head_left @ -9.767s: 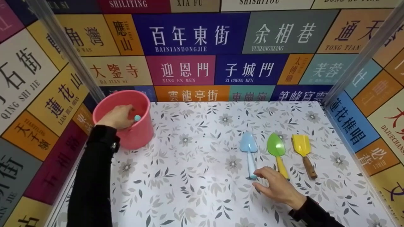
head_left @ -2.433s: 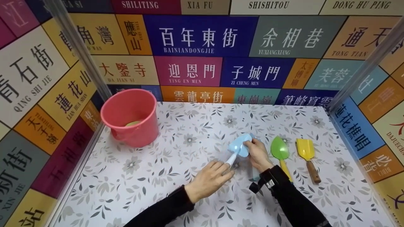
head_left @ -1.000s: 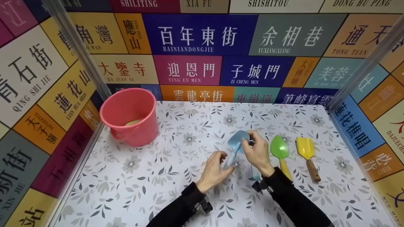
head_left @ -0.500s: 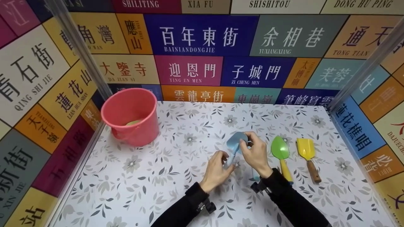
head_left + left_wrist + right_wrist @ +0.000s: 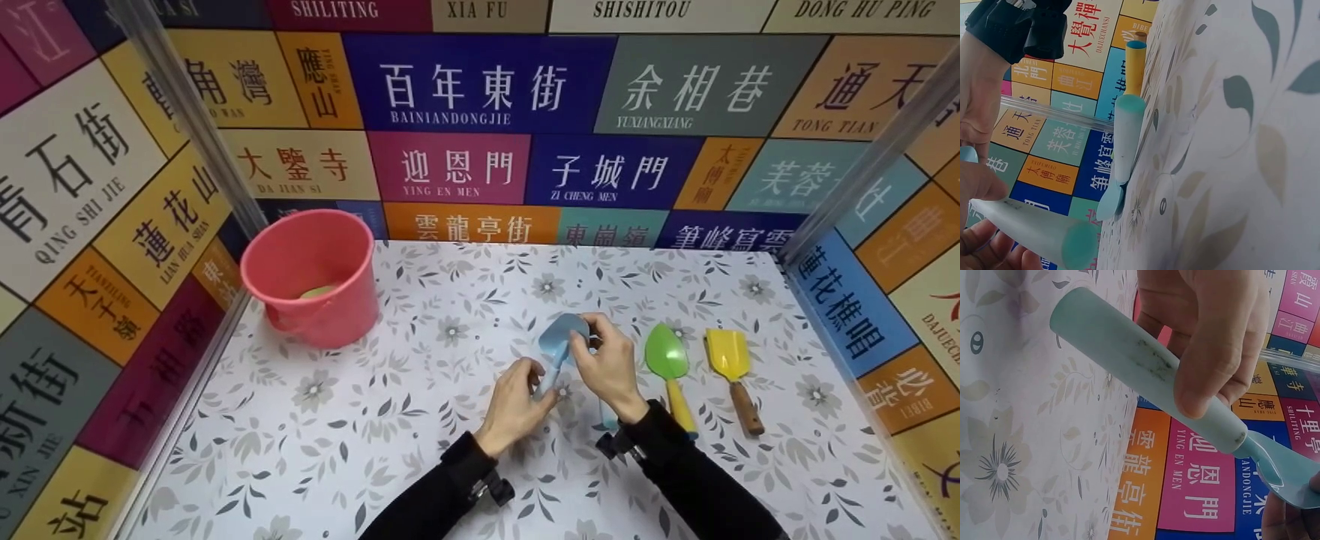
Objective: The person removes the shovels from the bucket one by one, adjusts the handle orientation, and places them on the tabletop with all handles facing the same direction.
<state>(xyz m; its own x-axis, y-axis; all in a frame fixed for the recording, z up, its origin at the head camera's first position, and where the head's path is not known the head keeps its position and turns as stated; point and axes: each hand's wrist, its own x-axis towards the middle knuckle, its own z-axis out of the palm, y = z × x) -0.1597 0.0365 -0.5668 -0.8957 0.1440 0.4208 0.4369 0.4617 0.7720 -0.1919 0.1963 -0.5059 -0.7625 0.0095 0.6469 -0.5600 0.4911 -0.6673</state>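
A light blue hand trowel point(image 5: 557, 335) is held tilted above the table between both hands. My left hand point(image 5: 511, 406) grips its pale handle, whose rounded teal end point(image 5: 1079, 244) points at the left wrist camera. Fingers of my right hand point(image 5: 611, 367) pinch the edge of the blade. Dark smudges mark the handle point(image 5: 1123, 354) in the right wrist view. Beneath the right hand lies a second light blue trowel point(image 5: 1129, 138), mostly hidden in the head view. To its right lie a green trowel point(image 5: 666, 352) with a yellow handle and a yellow trowel point(image 5: 727, 354) with a brown handle.
A pink bucket point(image 5: 341, 315) stands at the back left with something yellow-green point(image 5: 318, 291) inside. The white table point(image 5: 450, 465) has a floral cover. Printed panels point(image 5: 480, 82) wall in the back and sides, with clear strips point(image 5: 187, 112) at the corners.
The left hand was in the bucket at first and now grips a trowel over the table. The trowel has been turned over between the hands; in the last half second they barely moved.
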